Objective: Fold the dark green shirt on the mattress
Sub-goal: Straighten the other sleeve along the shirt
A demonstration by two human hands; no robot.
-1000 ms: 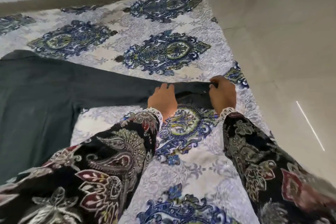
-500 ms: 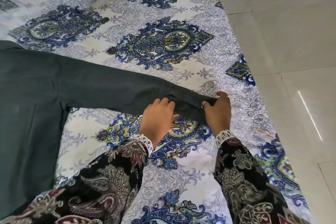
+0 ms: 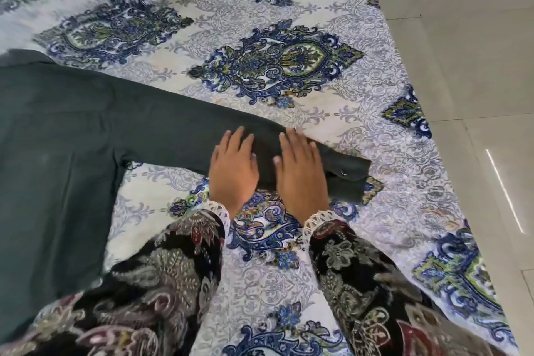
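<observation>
The dark green shirt (image 3: 57,136) lies flat on the left of the patterned mattress (image 3: 289,9). Its long sleeve (image 3: 173,139) stretches rightward and ends in a cuff (image 3: 346,176) with a metal snap. My left hand (image 3: 232,167) lies flat on the sleeve, fingers straight. Beside it, nearer the cuff, my right hand (image 3: 300,170) also presses flat on the fabric. Both hands wear dark floral cuffs with white lace trim. The shirt's left part runs out of view.
The mattress cover is white with blue and green medallions. Its right edge (image 3: 427,153) meets a pale tiled floor (image 3: 476,66). A wall base runs along the top left.
Both hands let go of the cuff's edge and slid left onto the sleeve, now lying flat on it. The cuff lies free on the mattress.
</observation>
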